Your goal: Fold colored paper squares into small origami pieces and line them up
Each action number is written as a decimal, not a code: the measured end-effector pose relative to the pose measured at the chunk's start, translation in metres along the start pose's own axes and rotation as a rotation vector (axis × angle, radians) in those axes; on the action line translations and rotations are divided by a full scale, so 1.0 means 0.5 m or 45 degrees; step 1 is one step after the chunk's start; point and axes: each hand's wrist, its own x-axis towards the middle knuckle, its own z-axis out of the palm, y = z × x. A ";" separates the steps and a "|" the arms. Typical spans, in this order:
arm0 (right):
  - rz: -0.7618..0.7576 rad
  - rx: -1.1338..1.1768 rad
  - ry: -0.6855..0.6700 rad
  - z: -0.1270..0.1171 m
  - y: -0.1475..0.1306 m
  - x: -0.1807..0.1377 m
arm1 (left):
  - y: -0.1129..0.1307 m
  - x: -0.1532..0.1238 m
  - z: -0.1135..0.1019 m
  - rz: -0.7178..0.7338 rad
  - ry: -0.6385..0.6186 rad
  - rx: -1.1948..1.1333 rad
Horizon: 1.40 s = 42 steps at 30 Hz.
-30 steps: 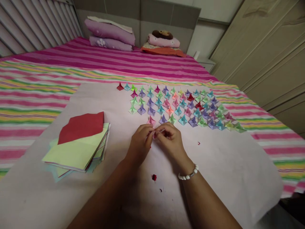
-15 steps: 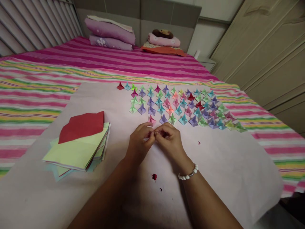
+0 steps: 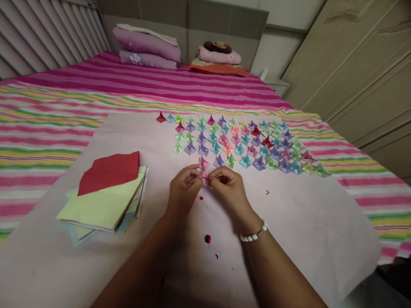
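The left hand point(image 3: 183, 190) and the right hand point(image 3: 229, 188) meet in the middle, low over the pale sheet point(image 3: 305, 222) on the bed point(image 3: 48, 128). Both sets of fingers are pinched narrow on one tiny pink paper point(image 3: 204, 179). It sits between the fingertips, just this side of the nearest row of folded shapes point(image 3: 244, 143). How it is folded is too small to see.

It looks like a small fold is being pressed. To do it well, hold the paper near its edge with the left fingers so it cannot slip. Press the crease with the right fingertips, firm and slow. The paper is small and thin, so a hard pull could tear it. Lift it a little off the sheet so the corners can be seen.

On the left lies a stack of papers point(image 3: 102, 201) with a red sheet point(image 3: 111, 171) on top, well apart from the hands. A small red scrap point(image 3: 207, 238) lies between the arms. A white bracelet point(image 3: 255, 234) is on the right wrist. The shapes stand in rows past the hands and off to the right. The closest ones are just beyond the fingers, so a bump forward could knock them over. Nothing else is in the way.
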 end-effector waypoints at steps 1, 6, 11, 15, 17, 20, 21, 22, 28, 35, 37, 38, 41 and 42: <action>0.050 0.045 -0.003 -0.001 -0.001 0.001 | 0.003 0.002 -0.001 -0.066 0.011 -0.056; 0.176 0.156 0.036 -0.005 -0.002 0.006 | 0.007 0.008 -0.004 -0.327 0.069 -0.285; -0.028 0.049 0.045 0.001 -0.004 0.001 | 0.005 0.005 0.003 -0.234 0.047 -0.172; -0.163 -0.087 0.056 0.008 -0.007 -0.003 | 0.004 0.000 0.009 -0.162 0.059 -0.135; -0.106 -0.036 0.046 0.008 -0.007 -0.004 | 0.001 0.000 0.009 -0.143 0.053 -0.115; 0.053 0.107 0.036 0.005 -0.007 -0.002 | -0.001 0.000 0.007 -0.128 0.023 -0.123; 0.098 0.143 0.039 0.003 -0.008 -0.001 | -0.001 0.000 0.005 -0.140 0.017 -0.135; 0.133 0.165 0.046 0.001 -0.009 0.000 | -0.001 0.001 0.004 -0.160 0.014 -0.144; 0.197 0.236 0.064 -0.003 -0.019 0.003 | 0.005 0.003 -0.004 -0.225 -0.015 -0.170; 0.206 0.340 0.055 -0.003 -0.017 0.001 | -0.006 0.003 -0.012 -0.152 -0.079 -0.069; 0.193 0.334 0.045 -0.001 -0.015 0.001 | -0.010 0.003 -0.013 -0.127 -0.079 -0.011; 0.184 0.322 0.041 0.000 -0.014 0.000 | -0.012 0.003 -0.013 -0.111 -0.077 0.020; 0.163 0.268 0.039 0.002 -0.013 0.000 | -0.014 0.001 -0.014 -0.030 -0.058 0.148; 0.160 0.249 0.038 0.003 -0.012 -0.001 | -0.015 0.000 -0.013 0.010 -0.046 0.200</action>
